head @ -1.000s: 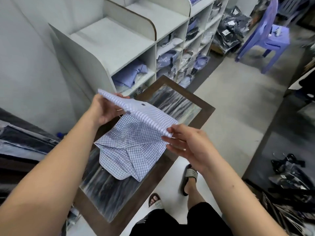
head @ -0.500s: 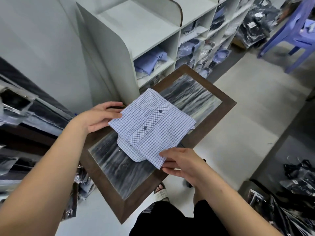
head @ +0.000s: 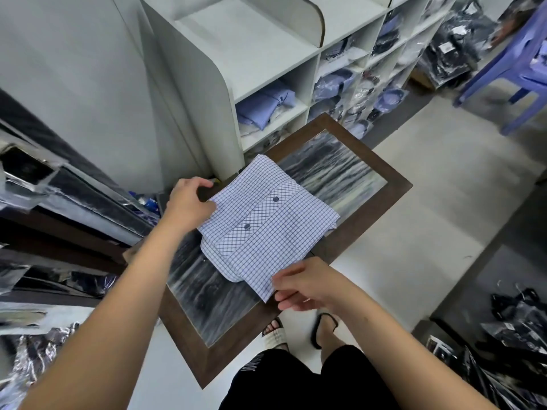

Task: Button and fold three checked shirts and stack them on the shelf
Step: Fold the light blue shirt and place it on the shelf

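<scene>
Head view: one folded blue-and-white checked cotton shirt (head: 268,229) lying on dark wood-framed table (head: 381,202), two dark buttons (head: 276,198) showing on placket. Left hand (head: 189,202) pinching shirt's left edge, right hand (head: 305,284) pinching near corner. No readable writing. White cubby shelf (head: 275,93) standing behind, holding folded blue shirts (head: 263,109). One lilac plastic chair (head: 515,69) far right.
</scene>
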